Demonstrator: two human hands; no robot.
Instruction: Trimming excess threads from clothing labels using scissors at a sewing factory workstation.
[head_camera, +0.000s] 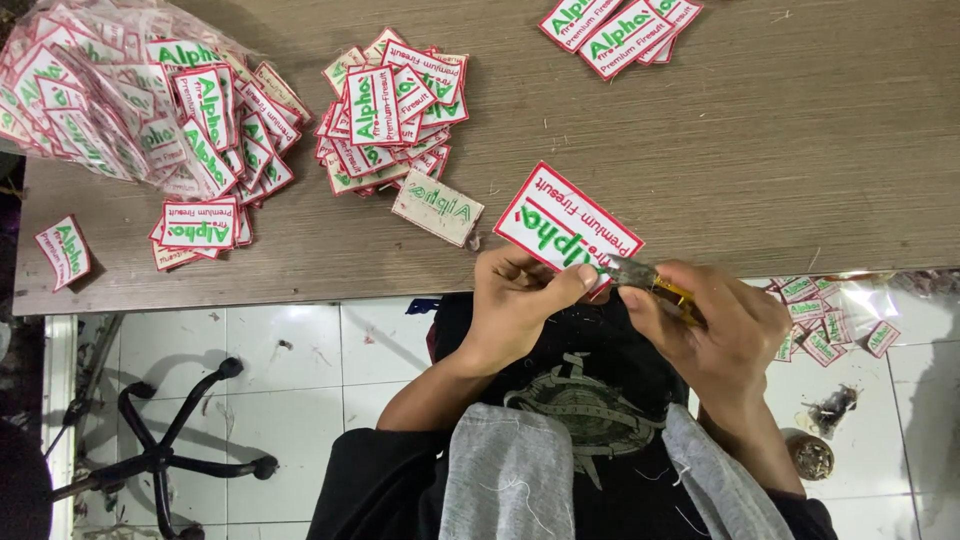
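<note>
Patch (555, 222), white with a red border and green stitched lettering, sits at the near edge of the wooden table (780, 150), its lower corner lifted off the wood and pinched in the left hand (520, 295). That hand comes up from below with the wrist bent, thumb stretched sideways along the patch's lower edge and fingers curled under it. The right hand (725, 325) reaches in from the other side, knuckles up, fingers closed around a small pair of snips (645, 278) with a yellow handle; the metal tip meets the patch's edge just beside the left thumb.

Across the table, well apart from the hands, lie a clear bag of patches (80, 95), a loose heap (225, 125) spilling from it, and a neater stack (395, 100). One patch lies face down (437, 207), near the held one. On the tiled floor (300, 360) rests another small bag (835, 315).
</note>
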